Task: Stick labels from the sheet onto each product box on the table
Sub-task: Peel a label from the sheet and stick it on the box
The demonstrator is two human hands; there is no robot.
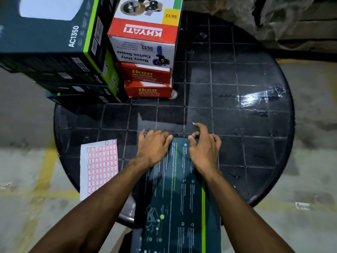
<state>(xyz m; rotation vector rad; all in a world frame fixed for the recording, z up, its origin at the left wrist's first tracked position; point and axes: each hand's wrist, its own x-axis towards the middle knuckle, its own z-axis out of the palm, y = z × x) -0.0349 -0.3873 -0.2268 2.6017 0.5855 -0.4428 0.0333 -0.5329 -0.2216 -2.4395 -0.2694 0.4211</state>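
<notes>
A dark teal product box (179,194) with a green stripe lies flat at lower centre of the frame, its far end on the round black tabletop (237,110) and its near end overhanging toward the viewer. The left hand (153,147) rests on the box's far left corner, fingers extended and relaxed. The right hand (204,148) sits on the far right corner with fingers loosely bent; whether it pinches a label I cannot tell. The label sheet (99,167), white with red-outlined labels, lies just left of the box. At upper left stand stacked teal boxes (54,52); beside them, a Khyati carton-sealer box (145,33) sits on two red Ikon boxes (147,83).
</notes>
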